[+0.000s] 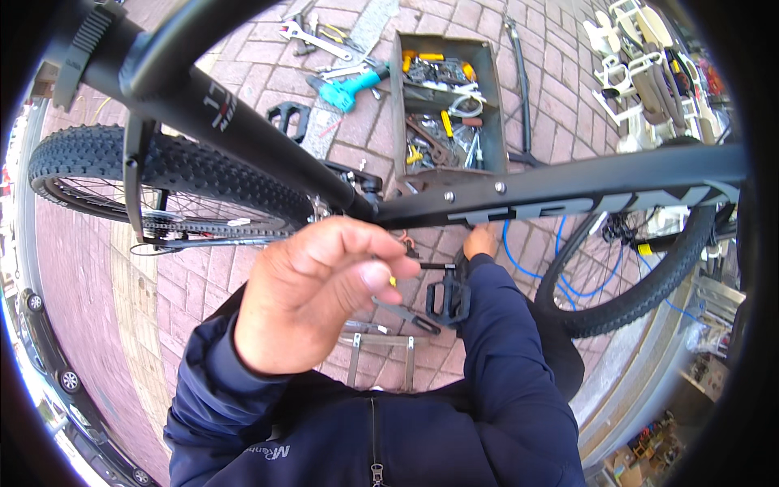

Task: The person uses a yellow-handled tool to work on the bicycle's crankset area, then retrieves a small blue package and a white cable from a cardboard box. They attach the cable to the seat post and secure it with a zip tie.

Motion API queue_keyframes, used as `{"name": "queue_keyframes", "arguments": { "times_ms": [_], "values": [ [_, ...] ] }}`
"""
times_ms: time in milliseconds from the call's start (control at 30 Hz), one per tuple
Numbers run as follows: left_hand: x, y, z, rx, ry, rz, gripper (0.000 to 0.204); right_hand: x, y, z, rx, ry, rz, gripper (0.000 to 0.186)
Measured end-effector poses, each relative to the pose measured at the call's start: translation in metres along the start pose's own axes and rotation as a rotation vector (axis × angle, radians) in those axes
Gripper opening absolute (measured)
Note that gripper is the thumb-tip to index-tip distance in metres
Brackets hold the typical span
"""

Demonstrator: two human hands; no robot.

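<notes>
My left hand (pixel 296 296) is raised in front of the black bicycle frame (pixel 568 195), below where its tubes meet. Its fingers bend loosely, the thumb stands apart from them, and I see nothing held. Farther down, my right hand (pixel 481 243) reaches beneath the lettered tube, close to the crank. The tube hides its fingers, so its grip cannot be made out. A black pedal (pixel 449 300) sits beside my right forearm. The knobby rear wheel (pixel 219 174) and its chain lie to the left, the front wheel (pixel 649 304) to the right.
Beyond the frame stands a metal toolbox (pixel 491 81) full of tools. A teal power tool (pixel 345 91), a loose pedal (pixel 288 122) and an adjustable wrench (pixel 312 36) lie on the brick paving. A blue hose (pixel 519 264) loops near the front wheel. White parts (pixel 637 73) are piled at the far right.
</notes>
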State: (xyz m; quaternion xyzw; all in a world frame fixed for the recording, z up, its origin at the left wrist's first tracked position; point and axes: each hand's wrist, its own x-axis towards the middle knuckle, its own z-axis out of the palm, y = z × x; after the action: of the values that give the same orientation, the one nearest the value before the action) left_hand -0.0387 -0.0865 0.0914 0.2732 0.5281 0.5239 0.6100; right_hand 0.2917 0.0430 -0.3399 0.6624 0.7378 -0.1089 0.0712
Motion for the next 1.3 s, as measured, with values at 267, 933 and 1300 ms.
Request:
{"name": "queue_keyframes", "arguments": {
  "times_ms": [267, 933, 1300],
  "values": [
    [0.009, -0.007, 0.007, -0.033, -0.033, 0.036, 0.011, 0.024, 0.011, 0.009, -0.042, 0.308, -0.286, 0.031],
    [0.024, 0.017, -0.04, -0.247, 0.127, 0.531, 0.015, -0.124, -0.096, -0.384, -0.607, -0.35, -0.589, 0.026],
    [-0.003, 0.061, -0.051, -0.848, -0.23, 0.653, 0.018, -0.247, -0.195, -0.49, 0.62, 0.709, -0.856, 0.031]
  ]
}}
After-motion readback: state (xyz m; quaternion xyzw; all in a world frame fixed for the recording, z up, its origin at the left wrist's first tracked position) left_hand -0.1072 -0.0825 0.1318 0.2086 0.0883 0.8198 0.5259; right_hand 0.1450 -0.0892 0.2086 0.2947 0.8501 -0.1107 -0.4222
